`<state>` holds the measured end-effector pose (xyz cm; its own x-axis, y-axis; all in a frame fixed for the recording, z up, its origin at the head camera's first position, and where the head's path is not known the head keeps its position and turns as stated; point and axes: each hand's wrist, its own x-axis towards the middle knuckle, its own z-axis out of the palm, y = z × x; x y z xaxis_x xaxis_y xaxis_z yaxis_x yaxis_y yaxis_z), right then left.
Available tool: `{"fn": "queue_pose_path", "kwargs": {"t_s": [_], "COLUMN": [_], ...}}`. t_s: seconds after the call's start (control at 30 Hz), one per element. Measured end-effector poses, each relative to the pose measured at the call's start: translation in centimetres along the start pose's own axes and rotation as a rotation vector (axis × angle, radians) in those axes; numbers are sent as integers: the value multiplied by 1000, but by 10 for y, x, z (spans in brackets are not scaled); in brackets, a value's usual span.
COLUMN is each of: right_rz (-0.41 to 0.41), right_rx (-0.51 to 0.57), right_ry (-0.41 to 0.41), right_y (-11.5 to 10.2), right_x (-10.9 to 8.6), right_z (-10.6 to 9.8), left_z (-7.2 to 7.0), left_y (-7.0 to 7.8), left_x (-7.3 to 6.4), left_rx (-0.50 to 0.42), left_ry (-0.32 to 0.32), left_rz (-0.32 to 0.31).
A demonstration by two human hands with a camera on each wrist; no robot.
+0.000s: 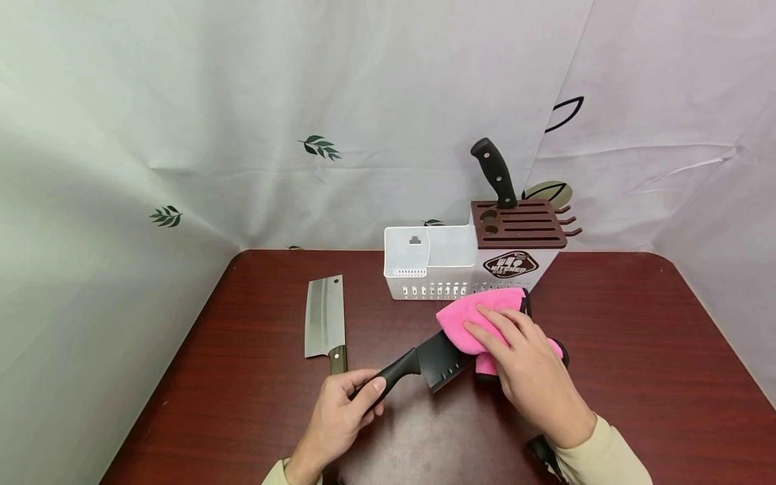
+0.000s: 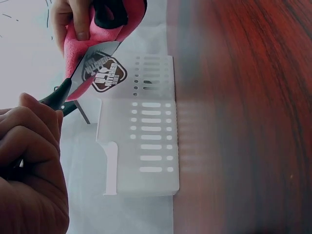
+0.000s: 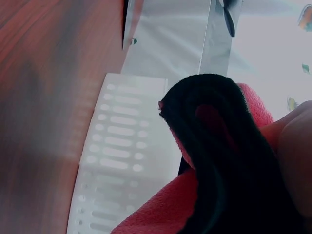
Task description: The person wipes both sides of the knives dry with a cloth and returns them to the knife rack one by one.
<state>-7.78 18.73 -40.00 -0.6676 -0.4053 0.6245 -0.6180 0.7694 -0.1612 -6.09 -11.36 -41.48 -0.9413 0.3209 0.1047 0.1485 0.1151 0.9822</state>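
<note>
My left hand [image 1: 345,407] grips the handle of a black cleaver-shaped knife [image 1: 438,362], its blade slanting up to the right. Over the blade's far end lies a pink cloth with black edging [image 1: 479,320], which my right hand [image 1: 533,364] pinches around the blade, covering the tip. In the left wrist view, the thumb presses the cloth [image 2: 75,51] against the shiny blade [image 2: 92,66]. The right wrist view is largely filled by the folded cloth [image 3: 156,209] and its dark edging. Left of the hands, a steel cleaver with a wooden handle [image 1: 325,316] rests on the table.
Behind the hands stands a white perforated holder [image 1: 433,286] with a brown slotted top [image 1: 527,236] and side hooks. One black-handled knife [image 1: 496,172] stands in a slot. The reddish-brown table [image 1: 230,377] is bordered by pale leaf-printed sheets [image 1: 364,101].
</note>
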Motion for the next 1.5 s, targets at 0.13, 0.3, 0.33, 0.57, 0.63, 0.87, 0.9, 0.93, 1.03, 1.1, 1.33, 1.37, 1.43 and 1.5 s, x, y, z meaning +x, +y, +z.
{"fn": "queue_pose_path", "kwargs": {"t_s": [0.13,0.3,0.33,0.57,0.63,0.87,0.9,0.93,1.03,1.1,1.33,1.37,1.43,1.5], "right_rz": [28,49,54,63,64,55,51,48,38,36,48,50,54,60], "right_rx": [1,10,11,0,-2,-14,-15,-16,-19,-20,-19,-19,-20,-23], "right_ry": [15,42,46,87,91,86,86,85,81,82,104,107,113,118], "right_y": [3,7,8,11,12,14,14,14,14,15,20,21,22,23], "right_x": [-2,-3,-3,-5,-6,-10,-10,-11,-13,-13,-16,-17,-18,-19], "right_z": [-1,-3,-4,-8,-9,-13,-13,-14,-16,-18,-24,-24,-24,-24], "left_z": [0,0,0,-1,-1,-5,-5,-6,-9,-12,-24,-26,-29,-33], "left_y": [0,1,1,3,4,6,7,8,10,11,21,23,28,33], "left_x": [-1,-1,-1,-1,-1,0,1,1,0,0,3,3,4,5], "left_rx": [2,-12,-14,-38,-43,-35,-32,-29,-6,15,106,117,128,137], "left_ry": [-1,1,0,-3,-2,32,38,44,53,61,81,81,80,84], "left_rz": [10,13,16,29,29,8,12,15,42,60,111,115,107,88]}}
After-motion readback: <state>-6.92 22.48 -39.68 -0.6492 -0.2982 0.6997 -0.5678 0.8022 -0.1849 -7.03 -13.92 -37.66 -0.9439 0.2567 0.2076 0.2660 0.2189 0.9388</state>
